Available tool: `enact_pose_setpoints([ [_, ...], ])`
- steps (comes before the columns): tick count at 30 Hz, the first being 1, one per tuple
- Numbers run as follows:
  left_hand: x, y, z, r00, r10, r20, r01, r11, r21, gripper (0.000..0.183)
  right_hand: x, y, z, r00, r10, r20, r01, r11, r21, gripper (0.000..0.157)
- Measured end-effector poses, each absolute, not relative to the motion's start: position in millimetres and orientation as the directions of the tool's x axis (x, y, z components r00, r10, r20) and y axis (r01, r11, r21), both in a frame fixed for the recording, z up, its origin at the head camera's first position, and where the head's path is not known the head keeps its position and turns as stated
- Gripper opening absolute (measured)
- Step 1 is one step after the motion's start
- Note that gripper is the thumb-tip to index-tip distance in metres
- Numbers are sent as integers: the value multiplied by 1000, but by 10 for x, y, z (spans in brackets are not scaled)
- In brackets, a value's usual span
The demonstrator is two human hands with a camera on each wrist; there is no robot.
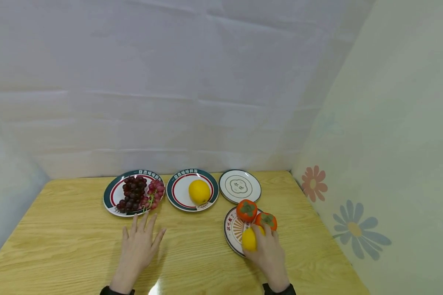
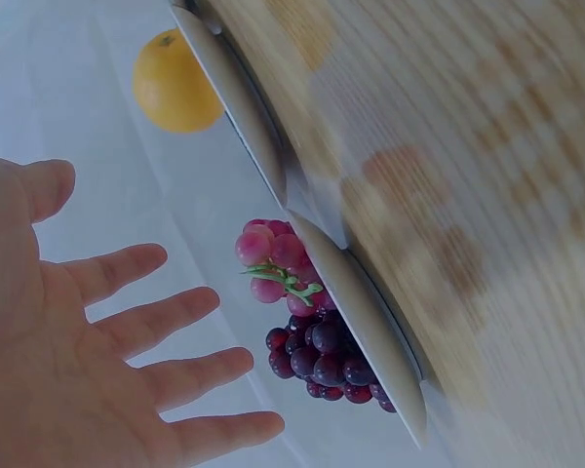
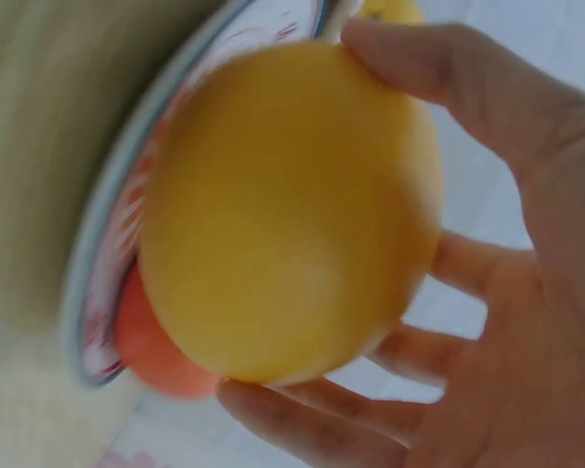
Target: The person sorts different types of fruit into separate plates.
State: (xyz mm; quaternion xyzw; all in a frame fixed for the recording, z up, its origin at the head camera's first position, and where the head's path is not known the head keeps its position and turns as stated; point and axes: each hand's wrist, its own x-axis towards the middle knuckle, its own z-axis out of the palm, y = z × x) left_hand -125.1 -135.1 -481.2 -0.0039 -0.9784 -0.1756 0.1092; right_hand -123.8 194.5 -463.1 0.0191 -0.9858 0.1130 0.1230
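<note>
My right hand [image 1: 267,252] grips a yellow lemon [image 3: 288,214], thumb on one side and fingers round the other. It is over the front-right plate [image 1: 229,231], which has a sunburst print. Two orange persimmons [image 1: 246,210] with green leafy tops are beside the lemon, and the right-hand fingers overlap the nearer one in the head view. My left hand [image 1: 137,246] is held palm down with its fingers spread and nothing in it. Its fingertips come near the front of a green-rimmed plate [image 1: 112,192] bearing dark grapes [image 2: 322,356] and pink grapes [image 2: 278,258].
Another green-rimmed plate [image 1: 179,194] stands in the back middle with a second lemon [image 1: 199,192] on it. Right of that, a white plate [image 1: 252,188] with a thin dark rim lies just behind the persimmons. Pale walls enclose the wooden table [image 1: 192,262] at the back and sides.
</note>
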Motion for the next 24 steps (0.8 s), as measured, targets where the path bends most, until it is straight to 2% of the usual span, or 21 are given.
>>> enact_pose_setpoints([
  [4, -1259, -1357, -4793, -974, -33, 224, 47, 938, 343, 52, -1379, 1662, -4505, -966, -13, 259, -86, 958, -274, 72],
  [7, -1257, -1356, -4790, -972, -35, 233, 49, 937, 346, 53, -1530, 1373, -4486, -962, -71, 263, -158, 932, -326, 71],
  [14, -1247, -1357, -4793, -971, -48, 233, 38, 935, 352, 52, -1921, 865, -4661, -948, -136, 288, -250, 879, -406, 73],
  [21, -1245, -1381, -4777, -975, -53, 214, 29, 932, 361, 52, -2234, 653, -4798, -954, -60, 295, -187, 886, -424, 84],
  [24, -1254, -1386, -4777, -976, -55, 213, 28, 931, 365, 52, -2338, 591, -4842, -954, -42, 297, -167, 896, -412, 84],
])
